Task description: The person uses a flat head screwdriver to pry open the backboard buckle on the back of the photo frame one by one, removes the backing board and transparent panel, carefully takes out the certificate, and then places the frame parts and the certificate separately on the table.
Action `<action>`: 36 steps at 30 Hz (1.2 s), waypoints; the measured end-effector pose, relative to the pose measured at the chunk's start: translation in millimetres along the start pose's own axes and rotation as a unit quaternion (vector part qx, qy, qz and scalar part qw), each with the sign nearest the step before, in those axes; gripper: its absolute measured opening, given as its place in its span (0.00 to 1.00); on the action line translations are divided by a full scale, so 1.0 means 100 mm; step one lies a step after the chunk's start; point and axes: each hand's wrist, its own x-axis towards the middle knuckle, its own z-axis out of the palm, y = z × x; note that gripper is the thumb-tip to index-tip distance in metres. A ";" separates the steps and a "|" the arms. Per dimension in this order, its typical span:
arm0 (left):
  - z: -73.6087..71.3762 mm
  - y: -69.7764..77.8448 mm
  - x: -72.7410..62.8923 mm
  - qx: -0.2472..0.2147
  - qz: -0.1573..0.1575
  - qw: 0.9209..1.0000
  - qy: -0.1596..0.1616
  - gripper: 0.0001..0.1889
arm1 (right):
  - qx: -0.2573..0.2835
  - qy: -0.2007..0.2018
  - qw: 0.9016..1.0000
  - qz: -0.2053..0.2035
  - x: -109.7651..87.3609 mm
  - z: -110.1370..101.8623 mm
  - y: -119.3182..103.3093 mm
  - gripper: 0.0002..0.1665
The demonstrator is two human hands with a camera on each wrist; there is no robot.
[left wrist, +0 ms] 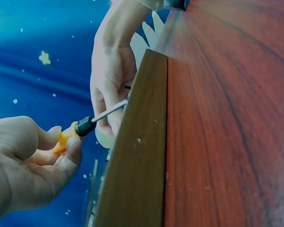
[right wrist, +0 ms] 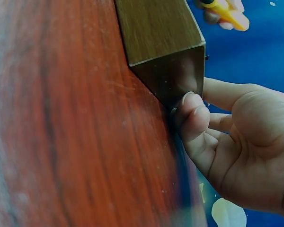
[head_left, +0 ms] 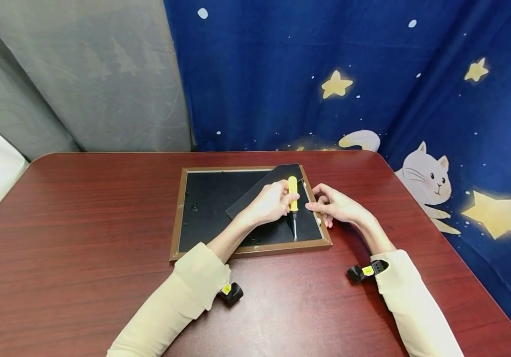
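Note:
A brown wooden picture frame (head_left: 251,250) lies back side up on the table, its black backing board (head_left: 210,198) showing. My left hand (head_left: 269,202) pinches the yellow handle of a screwdriver (head_left: 293,191) between thumb and fingers. The screwdriver's metal tip points down at the frame's near inner edge, close to the right corner. My right hand (head_left: 337,204) grips the frame's right side, thumb over the top and curled fingers against the outer face, as the right wrist view shows. A black stand flap (head_left: 255,191) lies slantwise across the board, partly behind my left hand.
The dark red wooden table (head_left: 81,248) extends around the frame on all sides. Behind it hang a grey curtain (head_left: 94,74) and a blue curtain (head_left: 282,74) with stars and a cat. A small black camera sits at each wrist.

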 end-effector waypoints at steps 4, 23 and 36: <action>-0.02 0.07 -0.07 0.034 0.047 0.998 0.007 0.11 | 0.002 -0.002 1.000 -0.005 -0.01 0.00 0.00 0.25; -0.07 0.24 -0.44 0.036 0.184 0.982 0.007 0.08 | -0.005 -0.003 1.000 -0.002 0.00 0.00 -0.01 0.24; -0.04 0.34 -0.64 0.021 0.203 0.979 -0.013 0.11 | 0.000 -0.012 1.000 -0.014 0.01 -0.01 0.02 0.19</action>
